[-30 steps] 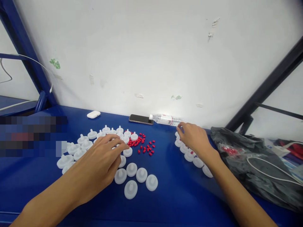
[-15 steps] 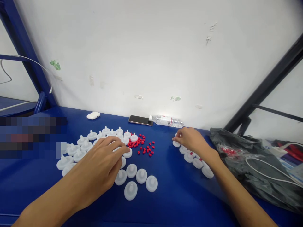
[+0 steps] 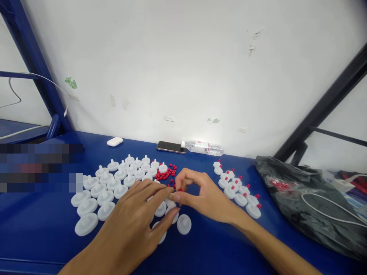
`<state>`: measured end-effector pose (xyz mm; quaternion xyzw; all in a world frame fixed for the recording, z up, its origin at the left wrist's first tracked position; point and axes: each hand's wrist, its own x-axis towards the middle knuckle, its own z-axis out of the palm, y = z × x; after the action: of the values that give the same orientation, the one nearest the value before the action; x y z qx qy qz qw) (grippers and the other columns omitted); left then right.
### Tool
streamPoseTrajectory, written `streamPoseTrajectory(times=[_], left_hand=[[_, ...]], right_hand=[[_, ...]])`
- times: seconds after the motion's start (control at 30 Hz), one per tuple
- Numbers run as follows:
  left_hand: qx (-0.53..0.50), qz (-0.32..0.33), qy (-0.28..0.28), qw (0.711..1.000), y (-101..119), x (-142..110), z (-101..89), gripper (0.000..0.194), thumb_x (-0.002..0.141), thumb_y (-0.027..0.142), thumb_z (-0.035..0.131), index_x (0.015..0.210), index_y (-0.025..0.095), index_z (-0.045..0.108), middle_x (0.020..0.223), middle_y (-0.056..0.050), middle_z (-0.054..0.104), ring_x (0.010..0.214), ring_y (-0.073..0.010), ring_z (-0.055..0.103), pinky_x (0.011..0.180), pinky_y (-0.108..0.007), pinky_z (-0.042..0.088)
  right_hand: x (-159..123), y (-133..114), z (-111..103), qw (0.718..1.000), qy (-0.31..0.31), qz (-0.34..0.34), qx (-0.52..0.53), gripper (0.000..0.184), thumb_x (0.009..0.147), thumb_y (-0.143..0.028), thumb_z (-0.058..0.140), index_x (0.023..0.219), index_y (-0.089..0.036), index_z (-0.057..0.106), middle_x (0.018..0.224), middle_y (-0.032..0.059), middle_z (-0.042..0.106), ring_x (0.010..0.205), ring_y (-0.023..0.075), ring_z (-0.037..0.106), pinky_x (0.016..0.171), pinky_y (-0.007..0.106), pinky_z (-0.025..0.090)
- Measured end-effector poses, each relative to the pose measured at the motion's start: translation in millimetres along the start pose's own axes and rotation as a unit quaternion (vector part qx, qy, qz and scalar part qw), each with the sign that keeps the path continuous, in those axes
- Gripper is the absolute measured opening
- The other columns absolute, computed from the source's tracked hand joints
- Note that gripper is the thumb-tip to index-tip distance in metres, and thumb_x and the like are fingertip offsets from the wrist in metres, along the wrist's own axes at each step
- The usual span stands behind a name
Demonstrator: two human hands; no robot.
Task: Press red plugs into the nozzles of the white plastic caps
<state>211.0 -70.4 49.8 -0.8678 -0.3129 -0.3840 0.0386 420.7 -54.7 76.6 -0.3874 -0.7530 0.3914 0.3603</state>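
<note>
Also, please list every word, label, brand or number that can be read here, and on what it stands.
None can be read.
Water bottle, lying at the wall: its label is too small and glared to read.
Phone: screen dark, no text.
Pixelated patch at the left: unreadable.

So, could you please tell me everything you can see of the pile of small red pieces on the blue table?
The pile of small red pieces is a loose scatter of tiny, bright red, stubby cylinders that look like plastic. They lie unsorted on the blue table, right of the uncapped white discs, with a few strays nearer the hands. The right hand curls just below the pile, its fingers pinching at its near edge where a speck of red shows; the left hand meets it there.
</note>
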Motion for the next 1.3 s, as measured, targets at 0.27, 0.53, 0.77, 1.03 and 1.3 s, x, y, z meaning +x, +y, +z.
streamPoseTrajectory(times=[0.27,0.53,0.77,1.03,1.3], left_hand=[[0.012,-0.007,0.038,0.999,-7,-1,2.8,0.021,0.097,0.023,0.064,0.118,0.022,0.061,0.115,-0.004,0.071,0.104,-0.0205,0.068,0.094,-0.036,0.055],[0.011,-0.035,0.05,0.998,-7,-1,0.5,0.029,0.096,0.029,0.069,0.125,0.029,0.063,0.117,0.002,0.074,0.104,-0.0122,0.073,0.096,-0.02,0.056],[-0.068,-0.124,0.02,0.99,6,4,-5.6,0.016,0.088,0.029,0.068,0.104,0.03,0.067,0.087,0.006,0.076,0.073,-0.0157,0.073,0.072,-0.027,0.058],[-0.448,-0.366,-0.206,0.789,-10,14,-21.7,0.022,0.074,0.034,0.079,0.079,0.023,0.061,0.069,0.003,0.072,0.062,-0.014,0.066,0.061,-0.025,0.054],[-0.486,-0.395,-0.215,0.749,-12,19,-26.1,0.026,0.068,0.022,0.085,0.079,0.021,0.061,0.067,0.005,0.072,0.06,-0.0103,0.064,0.058,-0.02,0.05]], right_hand=[[-4,3,5,0.986,0.01,0.024,-0.163,0.03,0.1,-0.05,0.06,0.09,-0.025,0.047,0.063,-0.0093,0.056,0.055,0.0104,0.048,0.057,0.025,0.032],[-2,7,1,0.978,-0.028,-0.041,-0.203,0.046,0.112,-0.04,0.031,0.073,-0.021,0.044,0.061,-0.0061,0.046,0.055,0.0099,0.04,0.06,0.028,0.029],[-2,7,-6,0.967,-0.058,-0.128,-0.214,0.042,0.112,-0.038,0.036,0.074,-0.022,0.042,0.068,-0.0046,0.045,0.062,0.0114,0.04,0.062,0.027,0.032],[-2,-1,2,0.943,-0.061,-0.215,-0.245,0.048,0.113,-0.04,0.032,0.083,-0.019,0.062,0.075,0.0016,0.064,0.066,0.0143,0.051,0.064,0.028,0.038],[-2,5,1,0.945,-0.028,-0.238,-0.224,0.029,0.108,-0.032,0.05,0.092,-0.019,0.071,0.084,0.0036,0.075,0.073,0.0153,0.065,0.07,0.028,0.046]])
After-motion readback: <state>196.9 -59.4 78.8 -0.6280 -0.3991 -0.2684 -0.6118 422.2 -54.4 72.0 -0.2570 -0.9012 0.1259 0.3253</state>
